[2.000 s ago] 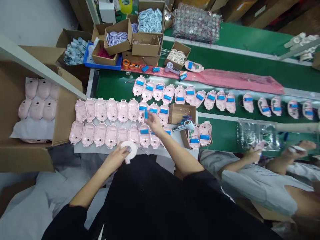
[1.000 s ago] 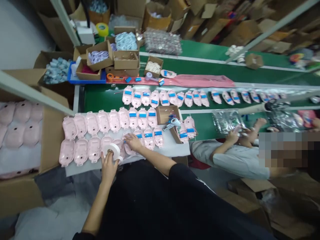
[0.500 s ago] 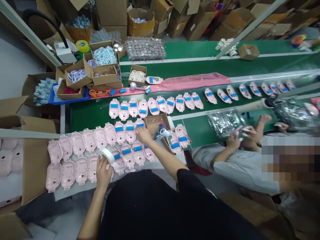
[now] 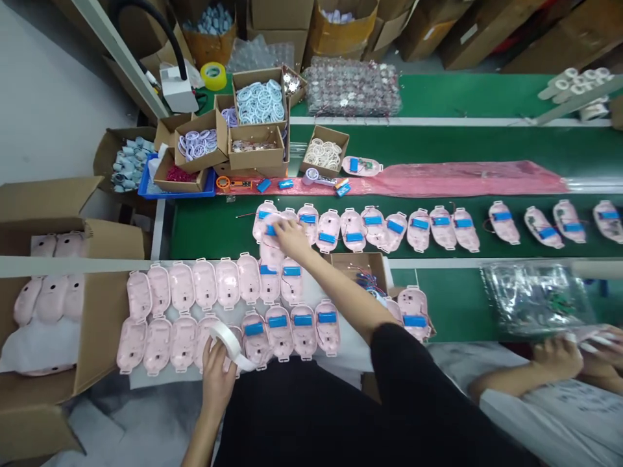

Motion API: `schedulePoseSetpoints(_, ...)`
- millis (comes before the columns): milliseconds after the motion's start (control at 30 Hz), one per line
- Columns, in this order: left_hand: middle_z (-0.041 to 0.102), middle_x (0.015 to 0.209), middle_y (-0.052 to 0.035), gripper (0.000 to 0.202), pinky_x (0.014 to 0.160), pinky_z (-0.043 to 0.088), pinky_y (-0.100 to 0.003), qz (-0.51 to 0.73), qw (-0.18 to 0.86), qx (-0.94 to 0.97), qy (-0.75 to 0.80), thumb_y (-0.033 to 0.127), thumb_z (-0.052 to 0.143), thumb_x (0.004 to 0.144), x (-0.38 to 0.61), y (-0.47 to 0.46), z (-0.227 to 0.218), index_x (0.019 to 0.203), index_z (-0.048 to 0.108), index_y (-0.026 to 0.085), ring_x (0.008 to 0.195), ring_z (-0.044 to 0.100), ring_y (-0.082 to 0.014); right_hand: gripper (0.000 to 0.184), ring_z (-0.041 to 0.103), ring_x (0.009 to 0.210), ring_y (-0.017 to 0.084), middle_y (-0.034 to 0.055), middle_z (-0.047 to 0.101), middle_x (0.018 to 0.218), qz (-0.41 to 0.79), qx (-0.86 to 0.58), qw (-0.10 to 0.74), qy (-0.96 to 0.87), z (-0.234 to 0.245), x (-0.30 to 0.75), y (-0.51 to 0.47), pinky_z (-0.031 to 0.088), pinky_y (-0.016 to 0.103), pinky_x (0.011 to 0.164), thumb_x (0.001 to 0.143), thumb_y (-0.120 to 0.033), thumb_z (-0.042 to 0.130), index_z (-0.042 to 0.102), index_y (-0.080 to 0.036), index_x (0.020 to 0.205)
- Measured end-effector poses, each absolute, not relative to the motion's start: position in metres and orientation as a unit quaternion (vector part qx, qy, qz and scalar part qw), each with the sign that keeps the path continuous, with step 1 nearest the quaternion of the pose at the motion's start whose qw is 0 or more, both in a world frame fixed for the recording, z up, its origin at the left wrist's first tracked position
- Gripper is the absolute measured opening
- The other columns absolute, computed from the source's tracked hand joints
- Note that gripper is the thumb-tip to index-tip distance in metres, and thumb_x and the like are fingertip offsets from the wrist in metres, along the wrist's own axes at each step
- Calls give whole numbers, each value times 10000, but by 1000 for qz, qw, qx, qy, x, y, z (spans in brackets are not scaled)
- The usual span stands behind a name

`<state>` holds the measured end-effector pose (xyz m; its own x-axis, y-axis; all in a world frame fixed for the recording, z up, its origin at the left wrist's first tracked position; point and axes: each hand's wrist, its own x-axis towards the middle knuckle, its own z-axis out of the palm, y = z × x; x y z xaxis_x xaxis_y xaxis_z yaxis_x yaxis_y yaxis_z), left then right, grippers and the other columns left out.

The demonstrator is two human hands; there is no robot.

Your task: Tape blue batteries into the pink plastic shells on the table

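My left hand (image 4: pixel 217 379) is closed round a white tape roll (image 4: pixel 228 342) at the near edge of the white sheet, over the front row of pink shells. My right hand (image 4: pixel 288 237) reaches across to the green belt (image 4: pixel 209 227) and grips a pink shell (image 4: pixel 271 241) at the left end of the belt's row. Two rows of pink shells (image 4: pixel 204 288) lie on the sheet; the right-hand ones carry blue batteries (image 4: pixel 278 321), the left-hand ones are bare.
A long row of shells with batteries (image 4: pixel 418 228) runs right along the belt. Open cartons of rings (image 4: pixel 260 104) stand at the back. A big carton of pink covers (image 4: pixel 46 305) sits left. A small box (image 4: pixel 360 267) lies by my right forearm. A co-worker's hands (image 4: pixel 559 357) work at right.
My right hand has gone from the sheet's shells out to the belt, and now has hold of a shell there. The left hand stays on the tape roll. My head turned.
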<state>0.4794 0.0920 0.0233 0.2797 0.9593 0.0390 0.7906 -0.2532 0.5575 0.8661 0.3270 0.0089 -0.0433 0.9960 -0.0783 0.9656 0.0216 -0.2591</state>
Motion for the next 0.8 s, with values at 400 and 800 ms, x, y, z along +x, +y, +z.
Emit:
schedulePoseSetpoints(400,714,1246,-114,342,1043,561,-587,175,280,740,587,259,607,927,416,110,-5,1262,671,253,1385,536,-370,469,476,1319,299,185,549,1500,182,-715,64,-672,-65,806,387,375,473,1138,1008,-112,427,555,-106,1459)
schedulePoseSetpoints(800,711,1271,-107,353,1136,517,-581,182,313,764,534,196,579,920,424,147,-15,1249,704,230,1453,481,-337,514,500,1316,396,218,544,1449,125,-802,40,-583,-62,848,199,427,583,1098,956,-248,478,558,-210,1463)
